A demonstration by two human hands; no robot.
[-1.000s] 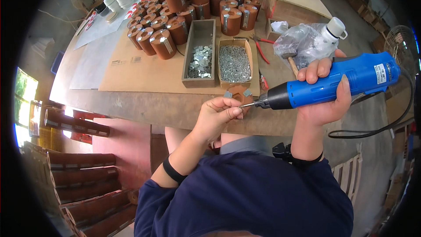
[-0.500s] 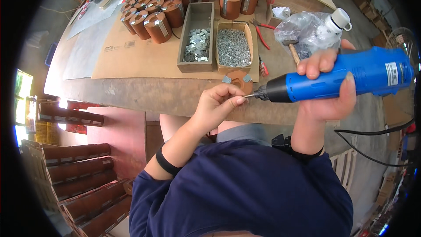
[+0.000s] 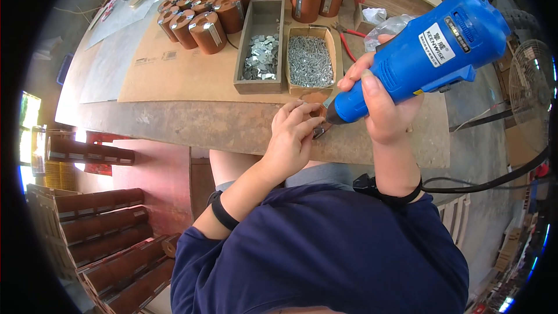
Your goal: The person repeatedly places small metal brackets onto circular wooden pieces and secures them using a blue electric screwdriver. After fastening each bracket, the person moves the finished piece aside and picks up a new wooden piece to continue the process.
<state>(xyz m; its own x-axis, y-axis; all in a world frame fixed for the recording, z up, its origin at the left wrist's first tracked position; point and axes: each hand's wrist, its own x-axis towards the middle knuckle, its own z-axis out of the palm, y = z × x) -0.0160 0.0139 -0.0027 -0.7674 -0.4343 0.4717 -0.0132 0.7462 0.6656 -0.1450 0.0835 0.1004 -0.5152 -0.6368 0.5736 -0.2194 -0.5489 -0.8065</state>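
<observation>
My right hand grips a blue electric screwdriver, its back end raised to the upper right. The black nose points down and left at a small brown cylinder near the table's front edge. My left hand is curled against that cylinder, its fingertips close to the nose. Hand and tool hide most of the cylinder, and the driver's bit and any screw there are not visible. Beyond them stand a cardboard box of screws and a grey tray with small metal plates.
Many brown cylinders with metal strips crowd the back of the table. Red-handled pliers lie right of the screws, beside a plastic bag. A black cable runs at the right. Long brown tubes are stacked lower left.
The screwdriver has swung from nearly level to steeply tilted, its nose now down at the cylinder. My left hand has left the bit's tip and moved onto the cylinder.
</observation>
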